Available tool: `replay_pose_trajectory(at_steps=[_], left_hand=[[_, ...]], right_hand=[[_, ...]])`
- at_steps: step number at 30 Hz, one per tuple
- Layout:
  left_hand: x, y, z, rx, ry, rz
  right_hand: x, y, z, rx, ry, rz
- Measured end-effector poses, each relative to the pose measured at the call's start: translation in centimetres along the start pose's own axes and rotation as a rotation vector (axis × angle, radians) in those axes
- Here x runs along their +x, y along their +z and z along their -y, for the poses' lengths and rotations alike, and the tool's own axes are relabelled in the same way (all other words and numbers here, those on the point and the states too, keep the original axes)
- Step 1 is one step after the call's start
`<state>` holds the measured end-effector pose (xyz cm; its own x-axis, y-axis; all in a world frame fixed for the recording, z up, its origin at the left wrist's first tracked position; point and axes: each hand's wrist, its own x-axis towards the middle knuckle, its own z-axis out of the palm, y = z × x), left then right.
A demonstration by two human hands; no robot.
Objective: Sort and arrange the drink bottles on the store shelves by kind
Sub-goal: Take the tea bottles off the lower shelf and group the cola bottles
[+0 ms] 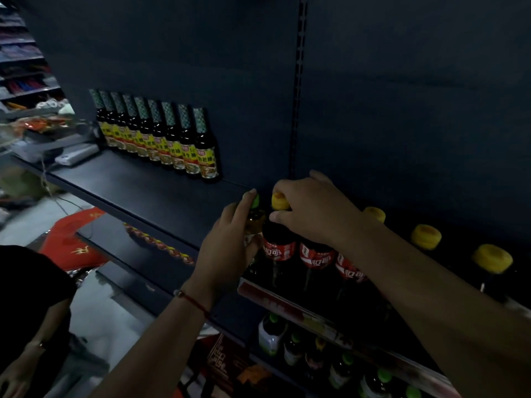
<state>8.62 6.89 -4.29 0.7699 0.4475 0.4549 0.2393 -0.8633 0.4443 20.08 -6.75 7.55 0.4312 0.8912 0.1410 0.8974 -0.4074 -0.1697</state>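
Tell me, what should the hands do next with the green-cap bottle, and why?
Probably the left hand should lift the green-cap bottle out of this row. It stands beside the dark cola bottles with yellow caps, one gripped at the neck by the right hand, so it looks like the odd kind here. More green-capped bottles sit on the shelf below, a likely home.

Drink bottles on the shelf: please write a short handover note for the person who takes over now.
Left hand grips a green-capped bottle at the left end of the cola row.
Right hand pinches the yellow cap of the first cola bottle.
Done: yellow-capped colas stand in a row to the right; sauce bottles are lined up at the back left.
Left: move the green-capped bottle, probably to the green-capped bottles below.
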Motion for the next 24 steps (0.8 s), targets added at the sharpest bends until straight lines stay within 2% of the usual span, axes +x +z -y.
replay_pose_trajectory(at_steps=[5, 8, 9, 11, 13, 15, 18, 21, 24], left_hand=[[-1.2, -0.7, 0.1, -0.090, 0.028, 0.096], [-3.7, -1.7, -0.3, -0.100, 0.048, 0.086], [-4.8, -2.2, -0.7, -0.173, 0.062, 0.092], [-7.1, -3.3, -1.9, -0.479, 0.048, 0.159], [-9.3, -4.0, -2.8, -0.825, -0.045, 0.271], [-11.8, -3.5, -2.9, -1.031, -0.184, 0.343], [-15.2, -2.4, -3.0, -1.139, -0.289, 0.373], [-18.5, -1.5, -3.2, -1.212, -0.369, 0.405], [-21.8, -0.7, -3.1, -1.302, -0.498, 0.448]], right_hand=[[-1.7, -0.2, 2.1, -0.062, -0.045, -0.065], [-3.7, -0.9, 3.4, -0.015, -0.046, -0.148], [-4.5, -1.2, 3.9, 0.036, -0.053, -0.189], [-6.3, -1.5, 5.0, 0.201, -0.026, -0.209], [-8.0, -1.3, 6.0, 0.385, 0.009, -0.172], [-9.6, -0.6, 7.1, 0.555, 0.043, -0.136], [-12.0, 1.7, 8.3, 0.730, 0.104, -0.087], [-15.3, 5.5, 9.3, 1.028, 0.229, -0.052], [-19.7, 10.5, 10.2, 1.100, 0.351, 0.021]])
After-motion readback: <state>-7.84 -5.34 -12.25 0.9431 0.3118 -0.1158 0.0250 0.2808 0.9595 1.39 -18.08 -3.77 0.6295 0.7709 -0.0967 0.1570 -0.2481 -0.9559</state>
